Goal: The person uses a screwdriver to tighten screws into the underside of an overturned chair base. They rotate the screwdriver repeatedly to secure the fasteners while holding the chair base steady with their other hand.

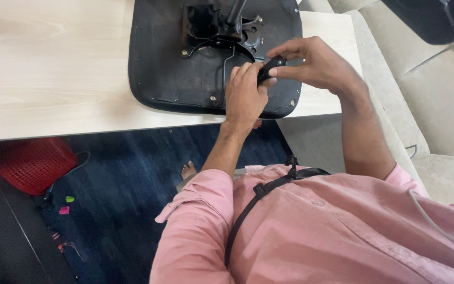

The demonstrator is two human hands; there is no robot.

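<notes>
An upturned black chair seat [164, 63] lies on a light wooden table [48, 68], its black metal mechanism plate [222, 26] facing up. Over the seat's near right corner, my left hand [244, 97] and my right hand [311, 63] meet. Both pinch a small black handle-like part [270, 67] between them. The left fingers wrap its lower end and the right fingertips hold its upper end. What the part attaches to is hidden by the hands.
A beige sofa [437, 105] runs along the right, with a dark object [437, 18] on it at the top. Below the table are dark blue carpet [127, 184], a red plastic basket [35, 165] and small bright scraps [65, 209].
</notes>
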